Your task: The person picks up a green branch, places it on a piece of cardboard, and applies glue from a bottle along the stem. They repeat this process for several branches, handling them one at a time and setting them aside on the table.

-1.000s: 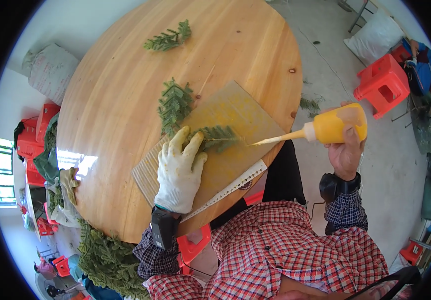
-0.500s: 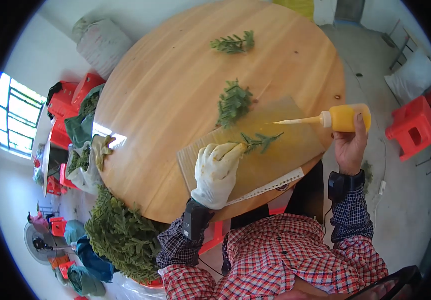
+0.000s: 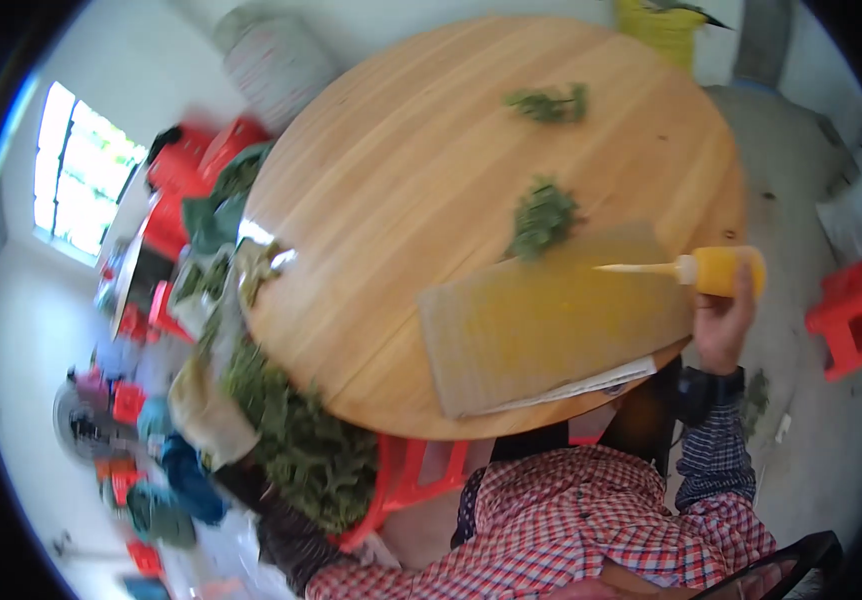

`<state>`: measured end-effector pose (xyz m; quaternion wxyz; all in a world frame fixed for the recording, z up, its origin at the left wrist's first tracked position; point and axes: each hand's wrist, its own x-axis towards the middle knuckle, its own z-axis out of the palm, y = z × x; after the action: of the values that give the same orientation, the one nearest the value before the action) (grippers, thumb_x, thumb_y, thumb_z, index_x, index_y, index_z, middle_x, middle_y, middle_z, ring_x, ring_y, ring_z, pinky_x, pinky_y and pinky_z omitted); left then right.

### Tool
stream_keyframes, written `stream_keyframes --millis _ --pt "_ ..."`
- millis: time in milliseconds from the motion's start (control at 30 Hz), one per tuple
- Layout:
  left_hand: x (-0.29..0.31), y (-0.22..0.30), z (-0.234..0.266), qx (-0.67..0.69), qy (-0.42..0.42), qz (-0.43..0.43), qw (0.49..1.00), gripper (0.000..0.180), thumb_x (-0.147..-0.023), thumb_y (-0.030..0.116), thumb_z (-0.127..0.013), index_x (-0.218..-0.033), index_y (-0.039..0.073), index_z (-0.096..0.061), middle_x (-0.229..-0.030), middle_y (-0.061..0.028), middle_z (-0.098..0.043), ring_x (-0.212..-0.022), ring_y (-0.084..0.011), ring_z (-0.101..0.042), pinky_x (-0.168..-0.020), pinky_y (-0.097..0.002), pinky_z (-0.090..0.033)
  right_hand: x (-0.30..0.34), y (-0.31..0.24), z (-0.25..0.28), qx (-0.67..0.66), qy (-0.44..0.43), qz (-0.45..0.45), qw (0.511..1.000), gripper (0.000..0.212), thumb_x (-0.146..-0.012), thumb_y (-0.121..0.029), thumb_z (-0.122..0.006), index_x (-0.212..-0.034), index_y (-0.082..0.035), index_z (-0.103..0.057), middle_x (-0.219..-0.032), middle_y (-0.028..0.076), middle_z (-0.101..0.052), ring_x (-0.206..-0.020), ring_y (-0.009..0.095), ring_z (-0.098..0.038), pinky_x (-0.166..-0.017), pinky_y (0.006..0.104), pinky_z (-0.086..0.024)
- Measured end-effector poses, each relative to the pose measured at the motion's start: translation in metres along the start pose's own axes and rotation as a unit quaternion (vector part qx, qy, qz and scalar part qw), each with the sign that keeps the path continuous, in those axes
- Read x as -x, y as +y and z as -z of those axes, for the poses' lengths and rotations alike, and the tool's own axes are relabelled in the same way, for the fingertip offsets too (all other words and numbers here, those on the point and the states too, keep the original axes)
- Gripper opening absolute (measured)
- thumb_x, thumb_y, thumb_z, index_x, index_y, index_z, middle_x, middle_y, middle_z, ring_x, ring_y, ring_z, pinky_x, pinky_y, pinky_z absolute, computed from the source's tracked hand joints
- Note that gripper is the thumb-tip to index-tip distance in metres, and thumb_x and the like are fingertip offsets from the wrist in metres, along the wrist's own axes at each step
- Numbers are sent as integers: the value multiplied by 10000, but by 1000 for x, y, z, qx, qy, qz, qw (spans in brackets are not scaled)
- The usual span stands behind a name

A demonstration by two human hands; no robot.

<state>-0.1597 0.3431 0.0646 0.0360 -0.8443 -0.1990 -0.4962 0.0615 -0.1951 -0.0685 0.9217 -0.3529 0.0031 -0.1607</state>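
Note:
In my right hand (image 3: 723, 325) I grip a squeeze bottle (image 3: 726, 271) filled with yellow, its long pale nozzle pointing left over the cardboard. The cardboard sheet (image 3: 551, 335), stained yellow, lies at the table's near right edge. My left hand (image 3: 213, 412), in a white knitted glove, is off the table at the left, beside a big heap of green fir-like sprigs (image 3: 311, 450). Motion smears its fingers, so I cannot make out whether it holds anything. A bunch of green sprigs (image 3: 543, 218) touches the cardboard's far edge, and another sprig (image 3: 549, 103) lies farther back.
The round wooden table (image 3: 401, 190) fills the middle. Sacks of greenery (image 3: 201, 285) and red stools (image 3: 176, 160) crowd its left side. A red stool (image 3: 851, 315) stands on the floor at right. A stuffed sack (image 3: 276, 70) leans against the back wall.
My left hand has swung from the cardboard down left to the green heap. The sprig it held on the cardboard is gone from there. My view has shifted; the right hand keeps the bottle.

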Motion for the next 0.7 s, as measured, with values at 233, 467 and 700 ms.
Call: stream_keyframes --millis 233,467,700 --pt "-2 18 -4 -80 -44 -52 994 211 -795 36 -643 -1001 9 -676 -977 -150 -646 -906 -300 -603 -801 -370 -489 5 1 -6 3 -92 -23 996 261 -912 -250 -603 -1108 -85 -554 -995 35 -632 -923 155 -628 -731 307 -537" --pt "19 248 -104 254 -296 -201 898 185 -775 179 -666 -917 62 -683 -910 -116 -643 -858 -302 -585 -745 -410 -465 7 -3 -13 10 -32 8 999 265 -919 -257 -590 -1104 -75 -536 -992 37 -628 -900 167 -635 -706 295 -547" --pt "17 312 -146 190 -359 -229 884 174 -799 232 -653 -885 83 -684 -899 -100 -644 -890 -300 -572 -752 -413 -462 7 -2 -18 -15 -25 10 1000 275 -923 -273 -582 -1108 -75 -530 -974 43 -635 -853 167 -641 -634 278 -539"
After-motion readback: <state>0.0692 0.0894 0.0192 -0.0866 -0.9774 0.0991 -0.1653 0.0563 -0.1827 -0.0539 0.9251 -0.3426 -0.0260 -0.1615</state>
